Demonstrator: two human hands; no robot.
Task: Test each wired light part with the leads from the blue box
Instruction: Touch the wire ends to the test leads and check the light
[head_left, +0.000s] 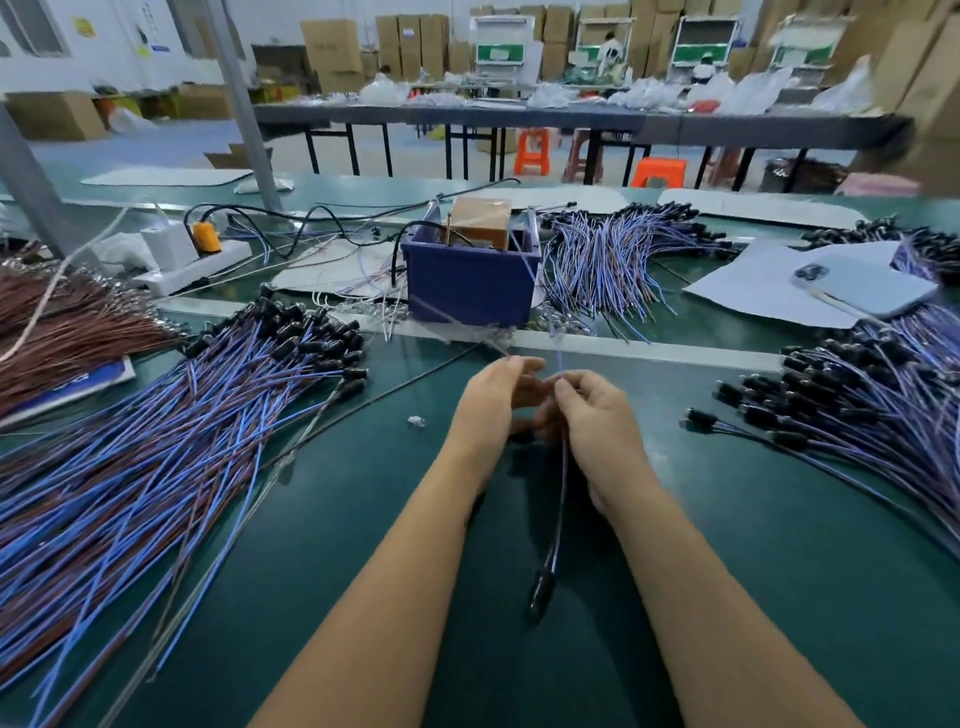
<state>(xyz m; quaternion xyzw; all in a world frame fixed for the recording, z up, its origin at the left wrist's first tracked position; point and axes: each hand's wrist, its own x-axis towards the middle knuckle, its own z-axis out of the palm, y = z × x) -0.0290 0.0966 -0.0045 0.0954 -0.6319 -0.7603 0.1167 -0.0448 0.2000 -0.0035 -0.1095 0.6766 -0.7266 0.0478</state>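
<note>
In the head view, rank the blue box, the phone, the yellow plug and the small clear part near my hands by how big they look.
1. blue box
2. phone, though it lies flat
3. yellow plug
4. clear part, smallest though nearest

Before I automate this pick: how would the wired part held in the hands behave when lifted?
Probably floppy: the wired part droops from the right hand toward its black end. Likely light, since fingertips alone carry it. The thin leads could snag in the piles.
</note>
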